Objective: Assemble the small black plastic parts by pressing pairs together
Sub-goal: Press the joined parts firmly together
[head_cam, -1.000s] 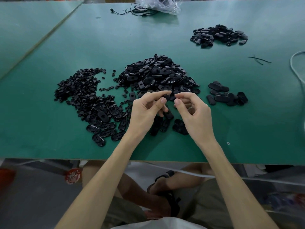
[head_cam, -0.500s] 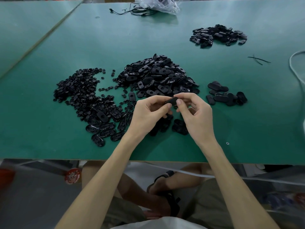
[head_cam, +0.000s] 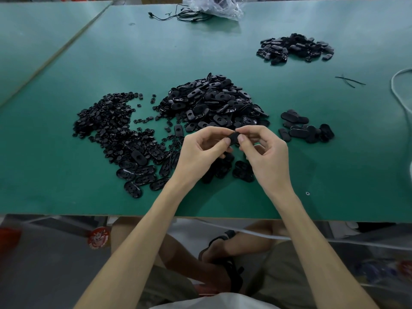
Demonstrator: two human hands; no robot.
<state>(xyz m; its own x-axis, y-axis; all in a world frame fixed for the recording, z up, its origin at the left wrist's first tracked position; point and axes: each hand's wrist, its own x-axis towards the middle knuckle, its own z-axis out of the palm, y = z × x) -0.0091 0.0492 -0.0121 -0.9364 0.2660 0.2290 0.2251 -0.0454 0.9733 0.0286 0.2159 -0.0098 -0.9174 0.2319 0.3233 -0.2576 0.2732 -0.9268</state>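
My left hand (head_cam: 200, 152) and my right hand (head_cam: 265, 157) meet above the green table, both pinching one small black oval part (head_cam: 233, 138) between thumbs and forefingers. Just behind them lies a big heap of black oval shells (head_cam: 214, 103). To the left spreads a pile of smaller black pieces (head_cam: 107, 121), with larger oval shells (head_cam: 138, 168) at its near end. Under my hands lie several more black parts (head_cam: 243, 172). A small group of closed oval parts (head_cam: 305, 129) sits to the right.
Another heap of black parts (head_cam: 294, 49) lies at the far right. A clear plastic bag (head_cam: 214, 5) and thin black cords (head_cam: 178, 15) are at the far edge. A white cable (head_cam: 399, 97) curves along the right side. The table's near edge (head_cam: 89, 214) runs below my wrists.
My fingertips came together from slightly apart and now both pinch the same black part. The hands have dropped a little toward me.
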